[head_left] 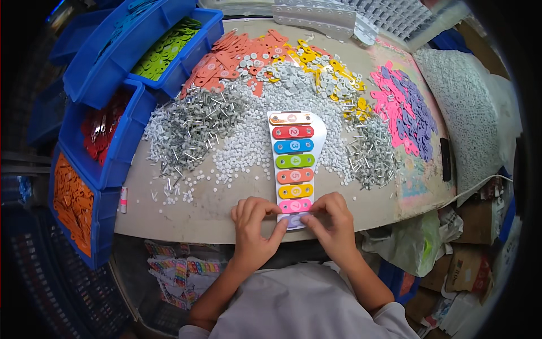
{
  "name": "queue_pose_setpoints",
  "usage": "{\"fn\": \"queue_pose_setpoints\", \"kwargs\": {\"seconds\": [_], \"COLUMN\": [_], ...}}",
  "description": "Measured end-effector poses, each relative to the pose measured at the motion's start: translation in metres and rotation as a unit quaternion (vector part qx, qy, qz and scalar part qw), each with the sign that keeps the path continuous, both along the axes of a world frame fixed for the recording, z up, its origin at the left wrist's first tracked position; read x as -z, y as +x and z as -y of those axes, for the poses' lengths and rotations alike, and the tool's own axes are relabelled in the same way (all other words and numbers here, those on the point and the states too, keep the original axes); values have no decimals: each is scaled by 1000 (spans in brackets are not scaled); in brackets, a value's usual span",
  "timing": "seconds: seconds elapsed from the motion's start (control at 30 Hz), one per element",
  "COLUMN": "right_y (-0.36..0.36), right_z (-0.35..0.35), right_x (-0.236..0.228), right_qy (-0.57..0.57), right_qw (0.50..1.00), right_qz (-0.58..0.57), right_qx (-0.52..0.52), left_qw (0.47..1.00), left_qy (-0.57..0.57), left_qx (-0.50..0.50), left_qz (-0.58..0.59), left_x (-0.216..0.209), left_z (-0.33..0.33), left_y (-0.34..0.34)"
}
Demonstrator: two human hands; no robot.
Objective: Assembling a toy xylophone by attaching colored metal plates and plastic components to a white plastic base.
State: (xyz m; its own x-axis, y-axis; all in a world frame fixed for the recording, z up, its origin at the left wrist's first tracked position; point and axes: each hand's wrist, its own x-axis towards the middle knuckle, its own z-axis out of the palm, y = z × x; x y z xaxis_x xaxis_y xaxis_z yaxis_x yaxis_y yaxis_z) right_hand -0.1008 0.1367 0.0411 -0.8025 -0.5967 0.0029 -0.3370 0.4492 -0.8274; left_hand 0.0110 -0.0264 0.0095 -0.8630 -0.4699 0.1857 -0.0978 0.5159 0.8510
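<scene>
A toy xylophone (pixel 292 169) with a white base lies on the table before me, narrow end toward me. Its coloured metal bars run from copper at the far end to a pink bar (pixel 295 205), fixed by small pins. At the near end a purple bar (pixel 294 221) lies across the base. My left hand (pixel 257 223) is closed at its left end, thumb and forefinger against the edge. Closed at the right end is my right hand (pixel 332 223), thumb on the purple bar. What is between the fingertips is partly hidden.
Metal pins (pixel 195 127) and white washers (pixel 248 147) lie heaped beyond the xylophone. Loose salmon bars (pixel 226 56), yellow bars (pixel 307 53) and purple bars (pixel 418 116) lie farther out. Blue bins (pixel 127 135) stand left; a white foam-like sack (pixel 463 96) stands right.
</scene>
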Motion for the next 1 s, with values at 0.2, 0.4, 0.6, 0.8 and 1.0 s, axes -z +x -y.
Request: {"fn": "queue_pose_setpoints", "kwargs": {"seconds": [0.2,0.4,0.6,0.8,1.0], "right_y": [1,-11,-7,-5,-4], "right_z": [-15,-35,-30,-21,-23], "right_x": [16,39,45,40,45], "right_qy": [-27,12,36,53,56], "right_qw": [996,985,957,959,958], "right_qz": [75,-171,-287,-277,-281], "right_qx": [45,27,-34,-22,-10], "left_qw": [996,983,992,983,980], "left_qy": [86,-101,-73,-177,-192], "left_qx": [-27,-145,-97,-50,-49], "left_qz": [3,-49,-15,23,14], "left_x": [2,10,11,14,16], "left_z": [8,36,33,31,31], "left_y": [4,8,3,2,3]}}
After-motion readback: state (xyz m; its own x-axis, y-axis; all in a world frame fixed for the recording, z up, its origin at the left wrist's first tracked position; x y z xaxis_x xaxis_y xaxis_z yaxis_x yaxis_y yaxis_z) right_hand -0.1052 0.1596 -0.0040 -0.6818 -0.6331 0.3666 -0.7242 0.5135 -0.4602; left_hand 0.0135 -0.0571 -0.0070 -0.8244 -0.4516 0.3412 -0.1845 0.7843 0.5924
